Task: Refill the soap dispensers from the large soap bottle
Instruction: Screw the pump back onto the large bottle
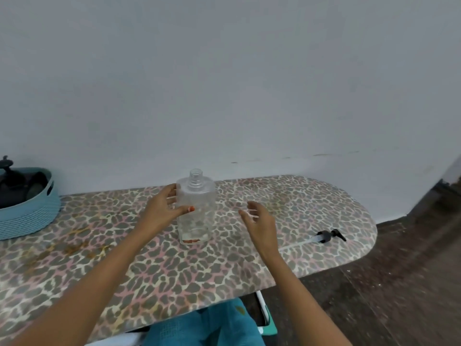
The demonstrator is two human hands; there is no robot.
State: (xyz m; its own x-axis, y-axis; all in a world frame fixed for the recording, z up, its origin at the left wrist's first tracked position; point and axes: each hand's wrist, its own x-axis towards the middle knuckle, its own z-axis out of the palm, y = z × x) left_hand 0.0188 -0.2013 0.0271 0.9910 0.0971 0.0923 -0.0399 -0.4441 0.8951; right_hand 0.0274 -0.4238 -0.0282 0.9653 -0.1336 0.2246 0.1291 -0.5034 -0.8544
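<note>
A clear, nearly empty dispenser bottle (198, 211) stands upright on the leopard-print board (174, 265), its threaded neck uncapped and a little reddish residue at its base. My left hand (164, 208) wraps around the bottle's left side, thumb across the front. To the right of the bottle my right hand (259, 218) hovers with fingers spread, holding nothing. The black pump head with its white dip tube (324, 237) lies flat on the board near the right end.
A teal woven basket (30, 216) with dark bottles in it sits at the board's left end against the wall. The board's rounded right edge gives way to dark floor (399, 283). A white wall rises directly behind.
</note>
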